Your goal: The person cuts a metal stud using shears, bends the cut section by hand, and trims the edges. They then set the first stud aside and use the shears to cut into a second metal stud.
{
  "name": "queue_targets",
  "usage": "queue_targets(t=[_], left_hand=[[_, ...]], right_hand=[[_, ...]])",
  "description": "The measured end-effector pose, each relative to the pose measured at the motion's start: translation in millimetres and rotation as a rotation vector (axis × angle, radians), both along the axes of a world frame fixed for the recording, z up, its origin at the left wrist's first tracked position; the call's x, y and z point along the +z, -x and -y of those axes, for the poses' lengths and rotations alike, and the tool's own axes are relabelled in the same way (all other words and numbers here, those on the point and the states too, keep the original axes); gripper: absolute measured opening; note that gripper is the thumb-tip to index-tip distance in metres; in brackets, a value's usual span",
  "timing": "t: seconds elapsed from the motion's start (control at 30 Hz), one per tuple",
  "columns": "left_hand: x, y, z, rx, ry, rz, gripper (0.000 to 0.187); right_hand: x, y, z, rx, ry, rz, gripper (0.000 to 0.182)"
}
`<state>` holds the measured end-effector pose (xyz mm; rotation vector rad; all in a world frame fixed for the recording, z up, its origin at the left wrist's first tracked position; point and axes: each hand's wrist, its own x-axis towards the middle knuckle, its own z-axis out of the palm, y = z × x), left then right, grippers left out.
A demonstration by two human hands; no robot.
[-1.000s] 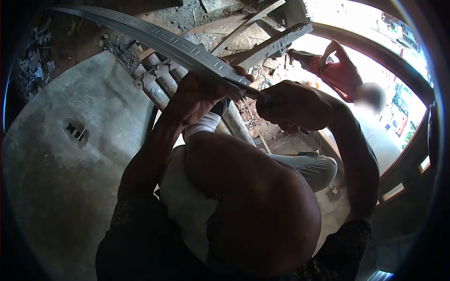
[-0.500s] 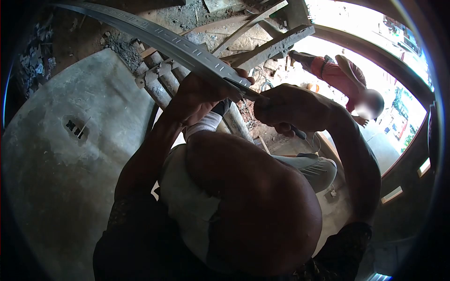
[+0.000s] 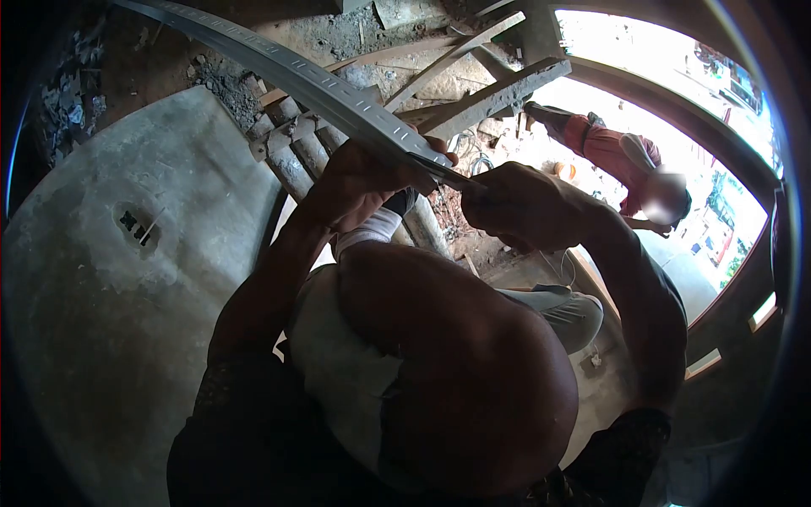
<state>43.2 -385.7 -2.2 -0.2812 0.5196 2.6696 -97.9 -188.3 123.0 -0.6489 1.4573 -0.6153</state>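
A long metal channel with rows of short slots [image 3: 304, 84] runs from the upper left down to my hands. My left hand [image 3: 363, 182] is closed around it near its near end, thumb and fingers on either side. My right hand [image 3: 528, 203] is wrapped around tin snips [image 3: 452, 176], whose blades are at the end of the channel, close by my left fingers. Most of the snips' handles are hidden in my right fist. My bare knee [image 3: 481, 363] is raised below both hands.
A grey concrete surface [image 3: 93, 279] with a recessed electrical box [image 3: 135, 228] lies left. Wooden planks [image 3: 498, 97], pipes [image 3: 312, 152] and rubble [image 3: 215, 110] are ahead. Another person in a red garment [image 3: 608, 152] is beyond the opening at the right.
The snips' lower handle, showing below my right hand before, is now out of sight in the fist. The channel and both hands shifted slightly. The other person's arm and head moved.
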Motion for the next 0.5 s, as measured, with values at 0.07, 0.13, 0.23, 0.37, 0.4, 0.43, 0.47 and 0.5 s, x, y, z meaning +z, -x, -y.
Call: queue_targets(t=[0.07,0.13,0.23,0.37,0.4,0.43,0.47,0.5], left_hand=[[1,0,0,-0.016,0.046,0.004,0.042],[-1,-2,-1,0.020,0.011,0.006,0.043],[-1,-3,-1,0.001,-0.009,0.046,0.044],[-1,-6,1,-0.021,0.009,0.063,0.046],[-2,-6,0,-0.011,0.007,0.045,0.046],[-2,-8,-1,-0.002,0.005,0.028,0.046],[-2,-9,-2,-0.001,0.003,0.030,0.046],[-1,-11,-3,0.012,0.005,0.059,0.047]], right_hand=[[5,2,5,-0.063,-0.172,0.102,0.027],[8,6,10,-0.153,-0.408,0.226,0.027],[4,2,7,-0.119,-0.347,0.175,0.025],[-14,-4,-16,-0.017,0.020,-0.067,0.024],[-16,-8,-19,-0.017,0.068,-0.101,0.023],[-10,-5,-9,-0.016,0.068,-0.098,0.023],[1,0,5,-0.041,-0.169,0.028,0.023],[7,3,13,-0.067,-0.405,0.154,0.023]])
